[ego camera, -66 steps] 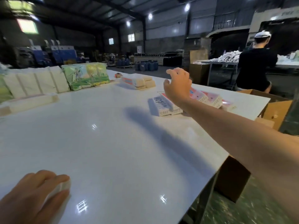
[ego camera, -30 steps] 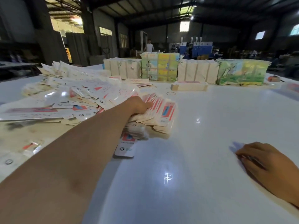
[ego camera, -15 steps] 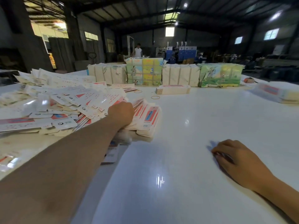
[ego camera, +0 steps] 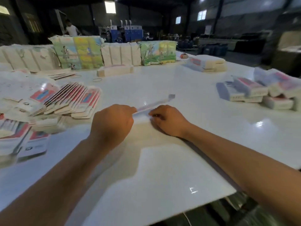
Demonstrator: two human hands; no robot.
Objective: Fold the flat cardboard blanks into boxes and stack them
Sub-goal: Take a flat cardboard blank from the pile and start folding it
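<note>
Left hand and right hand pinching one flat cardboard blank between closed fingers, over the white table. More blanks piled left of the fingers.

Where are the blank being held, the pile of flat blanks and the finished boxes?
blank (ego camera: 153, 105), head view, its long edge beyond the hands.
pile of blanks (ego camera: 73, 100), head view, fanned top.
boxes (ego camera: 254, 91), head view, top box.

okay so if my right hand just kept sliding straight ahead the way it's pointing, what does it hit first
Your right hand points forward-left and already touches the flat cardboard blank. Beyond that, bare white table, then probably the loose rubber band; depth is unclear.
</note>
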